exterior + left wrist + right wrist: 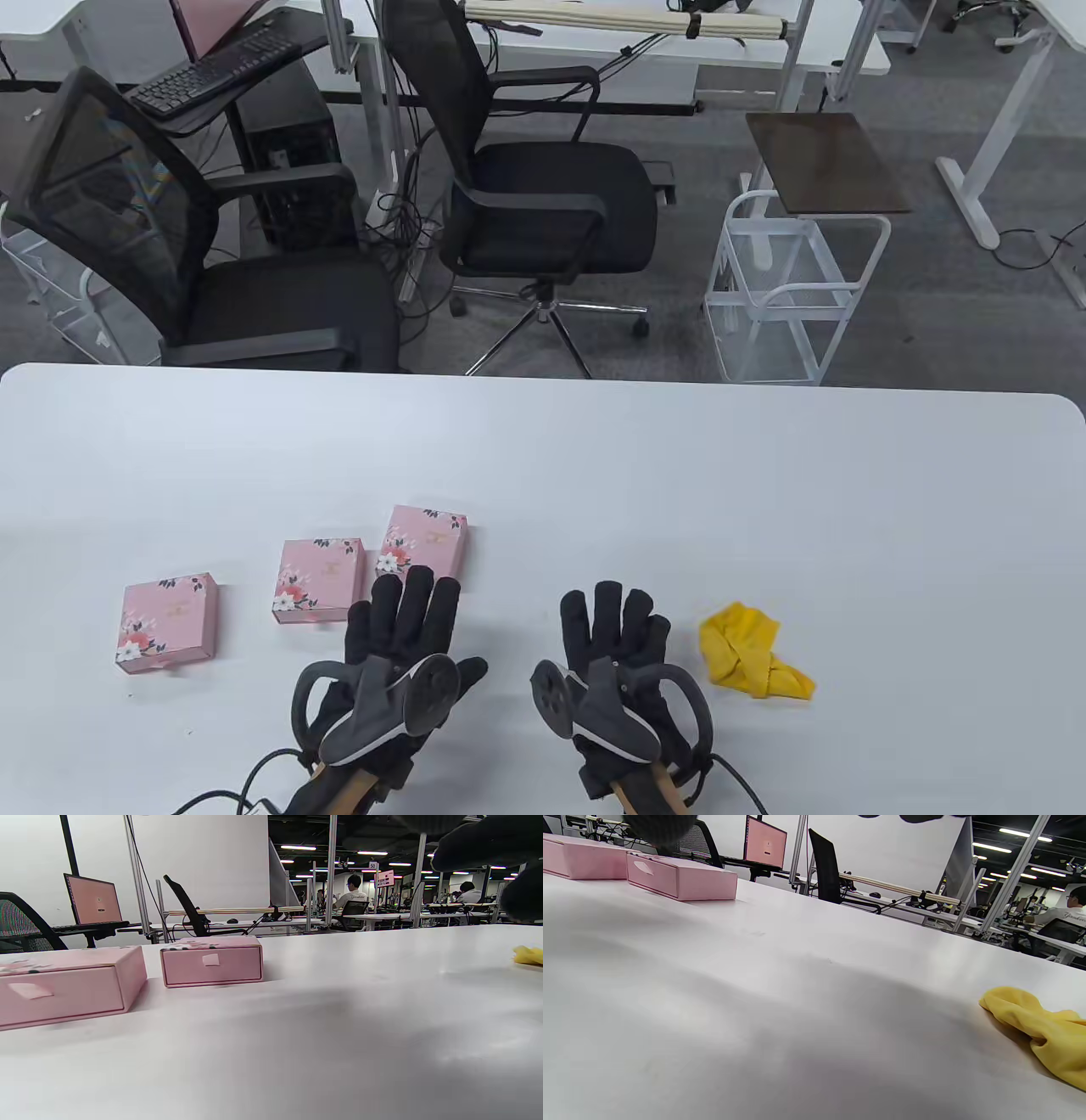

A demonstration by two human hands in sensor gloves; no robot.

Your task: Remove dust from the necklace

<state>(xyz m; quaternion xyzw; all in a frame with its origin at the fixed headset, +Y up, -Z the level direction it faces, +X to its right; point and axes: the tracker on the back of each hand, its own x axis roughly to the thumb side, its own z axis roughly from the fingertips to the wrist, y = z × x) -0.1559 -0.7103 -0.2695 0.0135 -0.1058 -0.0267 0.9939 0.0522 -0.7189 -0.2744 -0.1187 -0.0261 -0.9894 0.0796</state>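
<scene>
Three closed pink floral boxes lie on the white table: a left box, a middle box and a right box. No necklace shows. A crumpled yellow cloth lies at the right. My left hand lies flat with straight fingers, its tips just below the right box, holding nothing. My right hand lies flat and open too, just left of the cloth. The left wrist view shows two box fronts with pull tabs. The right wrist view shows the cloth close by.
Beyond the table's far edge stand two black office chairs and a white wire cart. Desks with a keyboard and a pink screen stand further back. People sit at distant desks.
</scene>
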